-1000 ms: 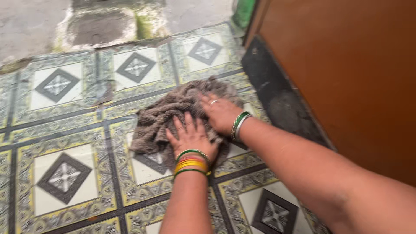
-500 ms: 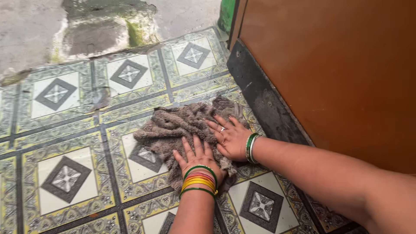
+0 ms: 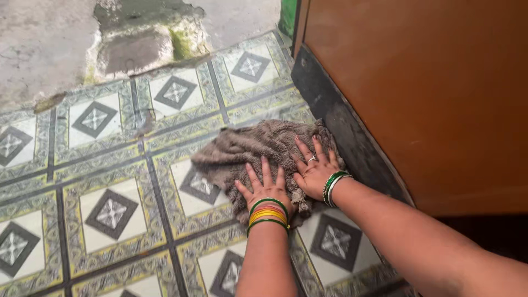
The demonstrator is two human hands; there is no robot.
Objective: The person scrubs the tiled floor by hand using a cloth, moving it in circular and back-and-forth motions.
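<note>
Head view shows both hands pressed flat on a brown towel (image 3: 258, 149) that lies crumpled on the patterned tile floor (image 3: 110, 214). Compared with half a second ago, the towel and the hands are now closer to the black base strip (image 3: 341, 132) of the orange door (image 3: 429, 93); the towel's right edge almost touches that strip. The left hand (image 3: 267, 187) has its fingers spread open on the near part of the towel, gripping nothing. The right hand (image 3: 316, 170) also lies open, fingers apart, just beside it. Green and yellow bangles (image 3: 268, 212) sit on the left wrist. No containers are visible.
</note>
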